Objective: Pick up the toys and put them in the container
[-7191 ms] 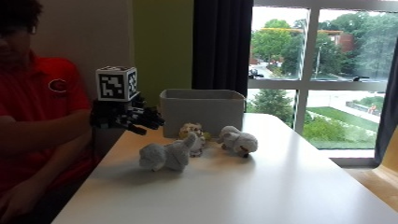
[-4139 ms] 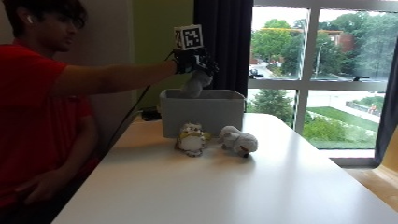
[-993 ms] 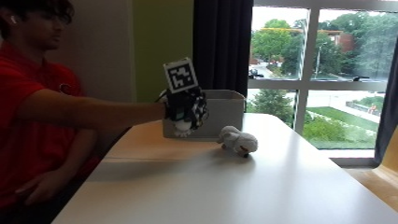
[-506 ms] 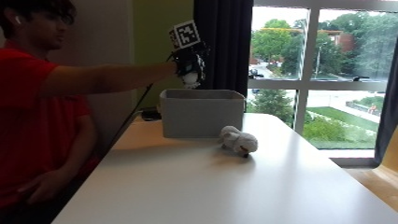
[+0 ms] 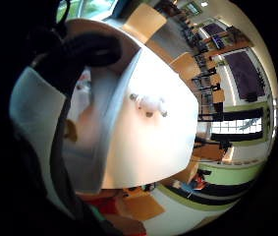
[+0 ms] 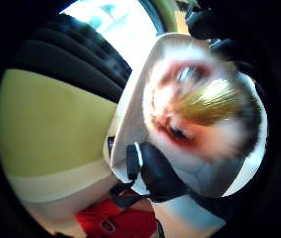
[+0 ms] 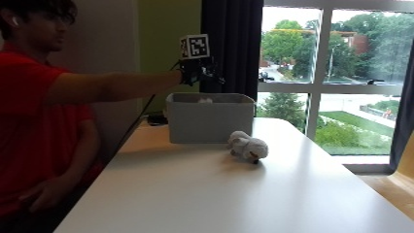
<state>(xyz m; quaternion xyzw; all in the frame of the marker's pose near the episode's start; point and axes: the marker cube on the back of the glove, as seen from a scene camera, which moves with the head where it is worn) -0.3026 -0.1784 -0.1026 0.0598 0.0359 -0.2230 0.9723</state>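
Above the grey bin [image 7: 210,119], the gloved hand [image 7: 197,73] hangs with fingers spread, holding nothing; one plush toy [image 7: 248,146] lies on the table [image 7: 213,194].

Outside cam sits off the worktop [image 7: 213,194] end facing the window; both palm cams look down from above, sharing the container [image 7: 210,119] with it.

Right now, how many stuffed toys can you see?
2: one toy lies on the table; another toy peeks above the container's rim. More may be hidden inside.
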